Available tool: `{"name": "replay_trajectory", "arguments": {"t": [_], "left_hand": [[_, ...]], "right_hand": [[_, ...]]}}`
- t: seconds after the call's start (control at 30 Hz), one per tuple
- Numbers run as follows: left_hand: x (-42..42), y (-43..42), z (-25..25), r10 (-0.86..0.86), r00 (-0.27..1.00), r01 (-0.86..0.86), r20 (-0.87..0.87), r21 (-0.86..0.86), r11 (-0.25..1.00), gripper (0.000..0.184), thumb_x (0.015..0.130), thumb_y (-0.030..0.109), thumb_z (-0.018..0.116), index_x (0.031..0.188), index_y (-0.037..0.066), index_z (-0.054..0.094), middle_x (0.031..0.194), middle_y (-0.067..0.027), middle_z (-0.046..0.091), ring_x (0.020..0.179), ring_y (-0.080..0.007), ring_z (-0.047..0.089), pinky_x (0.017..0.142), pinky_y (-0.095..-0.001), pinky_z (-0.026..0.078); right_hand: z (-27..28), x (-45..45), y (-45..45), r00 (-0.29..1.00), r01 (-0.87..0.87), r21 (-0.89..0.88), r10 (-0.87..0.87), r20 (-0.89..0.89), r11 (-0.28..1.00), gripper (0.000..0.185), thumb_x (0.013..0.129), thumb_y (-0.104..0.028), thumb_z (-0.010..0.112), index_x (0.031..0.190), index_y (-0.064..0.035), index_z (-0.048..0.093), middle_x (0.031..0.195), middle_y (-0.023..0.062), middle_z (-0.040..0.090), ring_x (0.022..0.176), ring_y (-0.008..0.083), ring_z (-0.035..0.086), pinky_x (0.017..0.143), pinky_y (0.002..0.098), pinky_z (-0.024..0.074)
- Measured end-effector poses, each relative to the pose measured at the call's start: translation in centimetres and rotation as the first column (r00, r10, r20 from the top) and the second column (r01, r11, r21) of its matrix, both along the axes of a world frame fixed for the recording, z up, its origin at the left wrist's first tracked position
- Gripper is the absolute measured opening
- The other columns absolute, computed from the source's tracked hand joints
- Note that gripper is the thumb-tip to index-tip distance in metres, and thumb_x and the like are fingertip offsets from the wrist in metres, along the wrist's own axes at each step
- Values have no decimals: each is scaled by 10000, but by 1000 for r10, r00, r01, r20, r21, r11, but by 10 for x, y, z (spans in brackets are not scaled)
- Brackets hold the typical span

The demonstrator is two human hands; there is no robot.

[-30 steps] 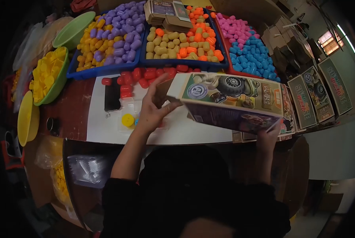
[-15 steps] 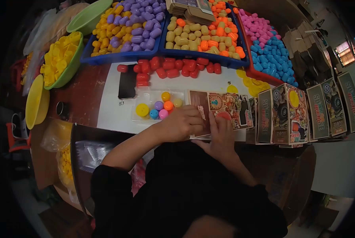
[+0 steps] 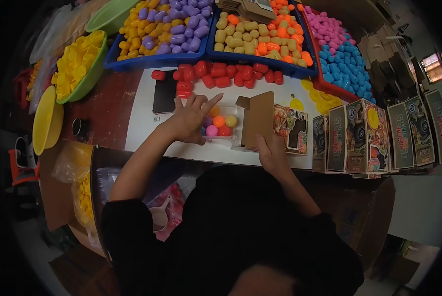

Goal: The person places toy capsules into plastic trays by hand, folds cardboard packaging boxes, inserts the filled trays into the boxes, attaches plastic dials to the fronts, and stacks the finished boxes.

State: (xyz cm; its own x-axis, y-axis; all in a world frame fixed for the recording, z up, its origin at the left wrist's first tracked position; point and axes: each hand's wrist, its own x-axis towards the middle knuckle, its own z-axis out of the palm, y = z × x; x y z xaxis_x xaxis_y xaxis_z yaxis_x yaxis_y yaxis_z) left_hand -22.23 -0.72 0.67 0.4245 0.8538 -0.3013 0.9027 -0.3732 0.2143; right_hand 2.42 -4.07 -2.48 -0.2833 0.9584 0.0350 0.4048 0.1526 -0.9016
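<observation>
My left hand [image 3: 187,121] reaches over the left part of a clear plastic tray [image 3: 226,143], fingers spread, covering some of what lies there. Visible in the tray are small coloured capsules, among them an orange one [image 3: 219,121], a pink one [image 3: 211,130] and a red one [image 3: 225,130]. Just right of the tray is a printed cardboard box [image 3: 258,118], a brown flap standing up at its end beside the tray. My right hand [image 3: 272,150] grips this box at its near side, thumb up against the cardboard; some fingers are hidden.
Red capsules [image 3: 222,81] and a dark phone [image 3: 164,93] lie behind the tray. Blue bins [image 3: 181,60] of capsules and a red bin [image 3: 324,87] line the back. Printed boxes [image 3: 364,133] stand at right, near yellow discs [image 3: 324,101]. A green bowl [image 3: 85,91] stands left.
The box went from lying closed under both hands to having its end flap raised. My left hand moved left from the box to over the tray. The view shifted slightly.
</observation>
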Motion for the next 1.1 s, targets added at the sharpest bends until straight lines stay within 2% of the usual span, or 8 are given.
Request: {"name": "replay_trajectory", "arguments": {"t": [0.27,0.57,0.63,0.73,0.77,0.9,0.97,1.1], "left_hand": [[-2,-11,-4,-25,991,9,135,118,993,1209,483,235,796,1443,176,63,1265,-183,371,1212,-363,326,946,-678,224],[-28,-4,-21,-232,864,129,447,249,960,1260,484,536,812,1424,126,80,1330,-223,295,1267,-378,312,1018,-537,257],[-40,-10,-20,-65,599,-118,798,168,979,985,612,461,780,1369,85,275,1289,-203,351,1187,-357,415,976,-411,354],[-66,-22,-16,289,741,-342,607,-29,939,598,722,382,726,1154,18,527,1225,-152,436,1076,-301,503,910,-340,409],[-69,-27,-16,258,799,-331,544,39,943,351,764,298,701,891,-21,632,1104,-106,529,993,-259,534,881,-326,417],[-82,-29,-33,420,741,-310,524,-287,906,260,767,238,697,826,-13,661,1049,-100,566,977,-233,542,891,-309,408],[-87,-24,-42,658,525,-205,539,-670,713,196,770,177,686,836,-7,683,1027,-85,588,981,-197,542,902,-291,398],[-77,-27,-57,732,378,12,567,-793,609,164,768,119,673,859,-17,683,1052,-74,592,998,-155,529,920,-259,381]], "right_hand": [[17,-7,-7,999,-9,13,9,-45,1000,219,874,-153,448,942,42,519,764,189,586,702,315,603,645,389,459],[17,-57,-7,975,-203,56,207,-76,978,208,866,-156,472,977,17,503,758,165,578,709,297,601,663,393,462],[11,-62,-9,967,-233,41,236,-91,972,211,862,-156,480,983,17,502,771,164,578,714,297,602,668,392,464],[6,-61,-7,957,-248,-43,238,-164,968,219,851,-146,493,999,15,501,823,171,581,740,309,605,683,387,468],[7,-60,-7,960,-244,-31,237,-148,969,222,847,-139,493,1005,16,501,845,177,582,752,314,605,691,385,470],[7,-60,-6,962,-238,-21,233,-142,971,223,837,-127,497,1009,17,501,859,180,583,763,315,604,703,383,471],[2,-60,-7,959,-240,-29,232,-165,970,226,840,-128,499,1012,18,501,859,181,583,763,317,604,704,384,470],[0,-59,-8,956,-235,-64,219,-194,970,239,852,-144,501,1028,19,503,874,179,580,795,310,600,707,384,470]]}}
